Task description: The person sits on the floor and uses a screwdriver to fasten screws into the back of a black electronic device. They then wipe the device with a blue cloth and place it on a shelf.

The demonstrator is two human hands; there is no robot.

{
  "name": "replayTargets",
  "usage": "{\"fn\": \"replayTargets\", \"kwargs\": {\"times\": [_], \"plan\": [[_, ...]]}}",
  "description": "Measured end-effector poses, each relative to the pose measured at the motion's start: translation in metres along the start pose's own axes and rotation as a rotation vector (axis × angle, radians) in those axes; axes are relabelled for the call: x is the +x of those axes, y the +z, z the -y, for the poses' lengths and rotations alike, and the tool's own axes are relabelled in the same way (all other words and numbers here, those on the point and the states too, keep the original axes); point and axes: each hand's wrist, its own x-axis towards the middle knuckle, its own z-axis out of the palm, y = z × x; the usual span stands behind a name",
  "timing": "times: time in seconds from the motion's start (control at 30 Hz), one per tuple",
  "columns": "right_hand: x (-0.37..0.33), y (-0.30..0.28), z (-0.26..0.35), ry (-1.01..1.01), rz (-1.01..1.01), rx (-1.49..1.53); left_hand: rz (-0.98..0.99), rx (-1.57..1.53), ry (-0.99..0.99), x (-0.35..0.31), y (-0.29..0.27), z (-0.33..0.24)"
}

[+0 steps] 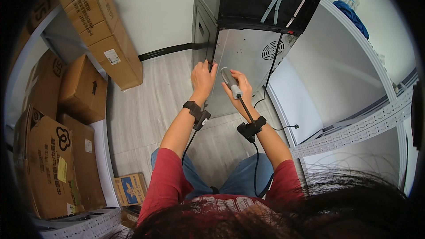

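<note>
In front of me stands a boxy appliance with a grey metal back panel [237, 46] and a black upper section [261, 0]. At the panel's left edge is my left hand [203, 78], fingers curled and thumb raised close to that edge; whatever is between the fingertips is too small to make out. My right hand [242, 89] holds a screwdriver [230, 82] by its grey handle, just off the panel. Its dark shaft points back toward me, over my right wrist. Both wrists carry black strapped devices with cables.
Left, a shelf holds several cardboard boxes [84, 89]; a tall carton [113, 46] leans by the wall. On the right stands a white metal rack [354, 128]. A black power cord [268, 79] hangs down the panel, and its plug [296, 126] lies to the right.
</note>
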Motion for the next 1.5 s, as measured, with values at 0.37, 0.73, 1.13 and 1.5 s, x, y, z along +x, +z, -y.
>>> {"fn": "replayTargets", "kwargs": {"times": [0.37,0.73,1.13,1.5], "plan": [[0.014,0.027,-0.006,-0.028,-0.011,0.053,-0.019,0.054,0.073,0.0,0.0,0.003],[0.02,0.026,0.008,-0.082,-0.03,0.018,-0.028,0.063,0.111,-0.002,0.0,0.007],[0.026,0.032,0.007,0.026,-0.009,0.047,-0.025,0.04,0.079,-0.004,0.001,0.006],[0.017,0.013,0.017,0.123,0.109,0.039,0.049,0.011,-0.033,-0.002,-0.002,0.001]]}}
